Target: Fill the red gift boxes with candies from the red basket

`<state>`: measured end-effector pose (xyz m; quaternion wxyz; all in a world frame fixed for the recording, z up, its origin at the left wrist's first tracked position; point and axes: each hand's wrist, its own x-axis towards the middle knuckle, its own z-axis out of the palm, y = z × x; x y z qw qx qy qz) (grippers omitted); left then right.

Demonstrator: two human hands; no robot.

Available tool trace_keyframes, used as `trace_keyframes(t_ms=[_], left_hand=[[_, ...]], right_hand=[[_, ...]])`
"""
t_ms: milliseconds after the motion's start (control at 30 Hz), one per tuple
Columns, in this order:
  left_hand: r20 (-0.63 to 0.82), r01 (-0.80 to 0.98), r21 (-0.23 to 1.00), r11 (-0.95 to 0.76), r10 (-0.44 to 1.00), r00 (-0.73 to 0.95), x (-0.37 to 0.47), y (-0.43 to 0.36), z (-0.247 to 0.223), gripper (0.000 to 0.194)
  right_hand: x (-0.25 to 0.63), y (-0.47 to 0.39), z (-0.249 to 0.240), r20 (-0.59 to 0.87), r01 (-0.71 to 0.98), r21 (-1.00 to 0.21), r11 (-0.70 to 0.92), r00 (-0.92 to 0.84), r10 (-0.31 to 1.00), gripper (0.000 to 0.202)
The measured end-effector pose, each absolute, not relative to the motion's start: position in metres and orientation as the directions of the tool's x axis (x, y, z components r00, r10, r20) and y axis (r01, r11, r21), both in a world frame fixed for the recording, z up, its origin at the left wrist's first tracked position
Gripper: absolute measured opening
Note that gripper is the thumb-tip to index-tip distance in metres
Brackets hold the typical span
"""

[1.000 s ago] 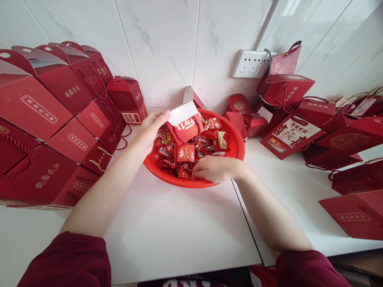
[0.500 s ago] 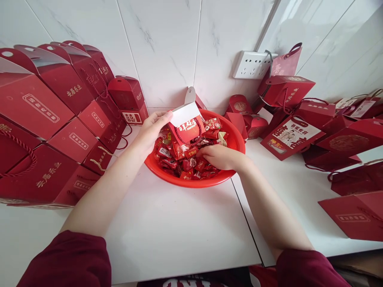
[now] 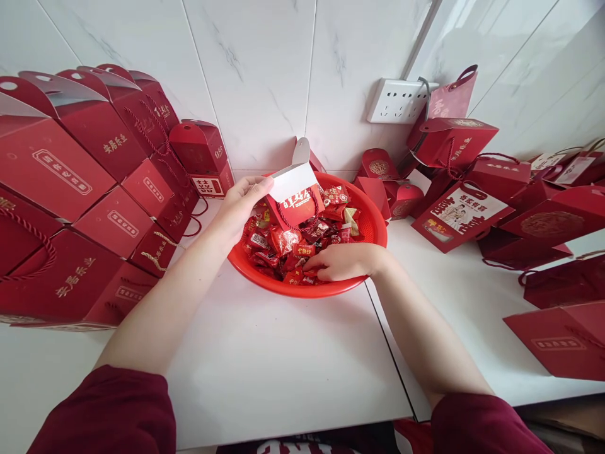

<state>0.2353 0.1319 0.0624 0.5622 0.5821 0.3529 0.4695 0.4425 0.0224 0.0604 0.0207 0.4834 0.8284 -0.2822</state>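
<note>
My left hand (image 3: 246, 205) pinches the raised white-lined flap of a small red gift box (image 3: 299, 205) with gold lettering and a twisted cord handle. The box is held tilted over a red plastic basket (image 3: 302, 291). Wrapped candies (image 3: 286, 241), mostly red, fill the basket. My right hand (image 3: 347, 260) reaches into the near right part of the basket, its fingers curled together down among the candies. Whatever lies under the fingertips is hidden.
Stacked red gift boxes (image 3: 113, 145) stand on the left, with two smaller ones beside them. More boxes (image 3: 553, 221) and bags crowd the right side of the white countertop (image 3: 283, 353). A power strip (image 3: 397, 101) is on the tiled wall behind.
My right hand has shifted slightly down towards the basket's near rim, uncovering candies behind it. My left hand and the gift box have stayed in place.
</note>
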Motion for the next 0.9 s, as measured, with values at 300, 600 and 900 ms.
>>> trace_keyframes(t_ms=[300,600,900], left_hand=[[0.162,-0.120,0.984,-0.130,0.935,0.316,0.236,0.131,0.063,0.047],[0.164,-0.113,0.984,-0.135,0.936,0.310,0.237,0.129,0.064,0.048],[0.167,-0.115,0.984,-0.137,0.936,0.310,0.237,0.129,0.064,0.047]], right_hand=[[0.451,0.023,0.073,-0.413,0.731,-0.632,0.256,-0.598,0.687,0.036],[0.459,0.024,0.071,-0.276,0.562,-0.791,0.242,-0.680,0.679,0.032],[0.461,0.026,0.065,-0.074,0.358,-0.879,0.314,-0.755,0.651,0.037]])
